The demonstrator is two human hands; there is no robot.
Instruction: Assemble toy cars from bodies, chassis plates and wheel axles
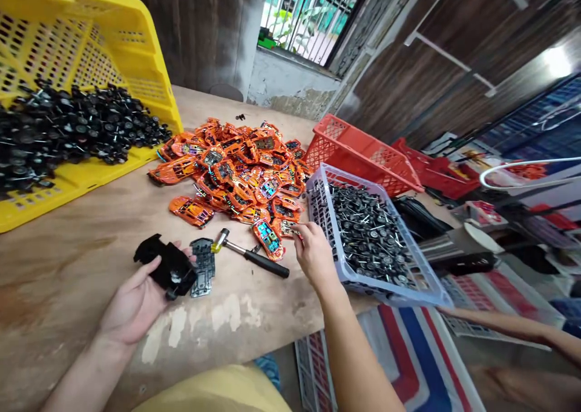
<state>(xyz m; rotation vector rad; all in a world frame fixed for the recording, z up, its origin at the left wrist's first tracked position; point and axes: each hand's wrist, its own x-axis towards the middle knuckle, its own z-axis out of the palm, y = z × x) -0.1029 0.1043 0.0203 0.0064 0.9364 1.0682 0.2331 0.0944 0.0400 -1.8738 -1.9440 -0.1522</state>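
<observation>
My left hand (pixel 138 300) is closed around a black plastic toy car base (pixel 166 267), thumb on top, with a wheel visible at its lower edge. Just past its fingertips is a grey car chassis plate (pixel 203 268). My right hand (pixel 313 251) reaches to the near edge of a heap of orange toy car bodies (pixel 240 176), its fingertips pinched on one orange car body (pixel 285 227). Beside that, another orange car body (pixel 269 239) lies with a blue interior showing. A small hammer (pixel 256 258) with a black handle rests between my hands.
A tilted yellow crate (pixel 149 55) of black wheel axles stands at the left. Right of the heap sits a clear plastic basket (pixel 331 218) of wheel axles, with a red crate (pixel 363 152) behind. Another person's arm (pixel 499 324) shows at the far right.
</observation>
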